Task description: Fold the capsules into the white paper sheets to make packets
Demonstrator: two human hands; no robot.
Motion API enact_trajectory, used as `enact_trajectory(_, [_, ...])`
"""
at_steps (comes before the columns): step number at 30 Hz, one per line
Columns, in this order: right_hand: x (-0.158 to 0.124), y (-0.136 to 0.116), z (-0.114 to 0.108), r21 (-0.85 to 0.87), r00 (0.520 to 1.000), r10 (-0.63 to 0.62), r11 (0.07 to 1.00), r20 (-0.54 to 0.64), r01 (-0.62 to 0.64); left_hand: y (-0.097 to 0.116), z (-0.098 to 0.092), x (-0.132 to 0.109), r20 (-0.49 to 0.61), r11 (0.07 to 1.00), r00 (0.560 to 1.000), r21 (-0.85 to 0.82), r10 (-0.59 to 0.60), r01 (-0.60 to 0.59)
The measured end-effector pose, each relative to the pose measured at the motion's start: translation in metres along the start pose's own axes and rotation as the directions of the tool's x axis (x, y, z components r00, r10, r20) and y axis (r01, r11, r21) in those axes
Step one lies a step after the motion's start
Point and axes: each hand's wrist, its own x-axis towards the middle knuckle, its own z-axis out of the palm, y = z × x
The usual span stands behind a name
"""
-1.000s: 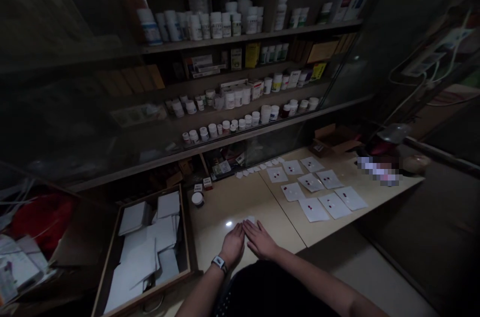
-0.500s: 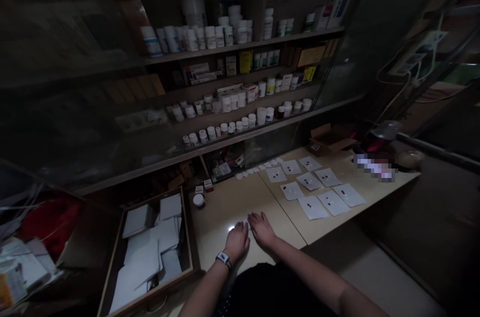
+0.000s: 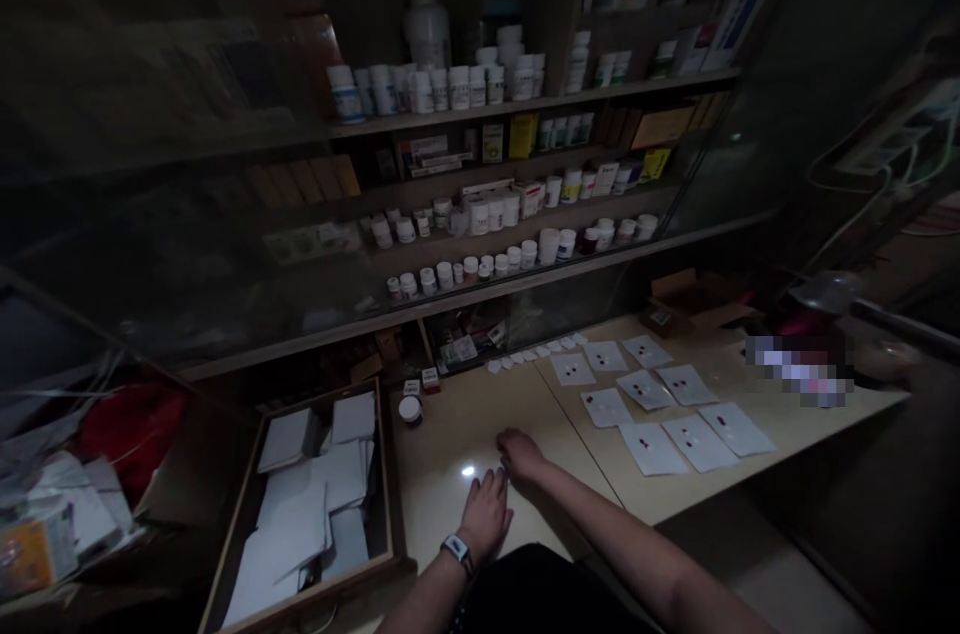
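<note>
My left hand (image 3: 486, 511), with a watch (image 3: 455, 546) on its wrist, lies on the pale tabletop (image 3: 450, 434) with its fingers stretched forward. Just beyond it my right hand (image 3: 519, 456) rests with curled fingers; whatever they may hold is hidden. Ahead and to the right, white paper squares (image 3: 648, 390) lie spread in rows, each with a few dark red and pale pills on it. Small folded white paper packets (image 3: 529, 355) form a line along the back of the table. A white-capped jar (image 3: 410, 410) stands to the left of my hands, beside two small boxes (image 3: 429, 380).
A wooden drawer (image 3: 391, 484) full of white paper stacks is at the left. Shelves (image 3: 465, 292) of medicine bottles rise behind the table. An open cardboard box (image 3: 694, 304) sits at the back right. A red bag (image 3: 131, 434) and cartons lie far left.
My hands have drawn apart slightly: the left has slid nearer me with fingers stretched, and the right has curled its fingers. The view has shifted a little to the left.
</note>
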Motion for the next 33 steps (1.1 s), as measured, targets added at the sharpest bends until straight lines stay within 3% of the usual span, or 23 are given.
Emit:
enact_trajectory(10, [0.010, -0.004, 0.005, -0.045, 0.993, 0.040, 0.998, 0.107, -0.035, 0.001, 0.003, -0.005, -0.010, 1.000, 1.000, 0.005, -0.008, 0.008])
enact_trajectory(20, [0.011, 0.007, 0.017, 0.105, 0.989, 0.083, 0.990, 0.123, -0.097, -0.002, 0.013, -0.010, -0.049, 1.000, 0.999, 0.002, -0.016, 0.016])
enact_trajectory(25, [-0.001, 0.008, 0.030, 0.223, 0.995, 0.100, 0.970, -0.016, -0.094, -0.003, 0.015, -0.010, -0.060, 0.999, 0.997, 0.014, -0.038, 0.039])
enact_trajectory(29, [-0.014, 0.010, 0.037, 0.257, 0.986, 0.000, 0.965, -0.166, 0.044, -0.003, 0.016, -0.010, -0.054, 0.999, 0.997, 0.005, -0.049, 0.049])
enact_trajectory(33, [-0.020, 0.014, 0.040, 0.180, 0.968, -0.120, 0.970, -0.221, 0.161, -0.004, 0.020, -0.012, -0.081, 0.999, 0.996, 0.032, -0.029, 0.031])
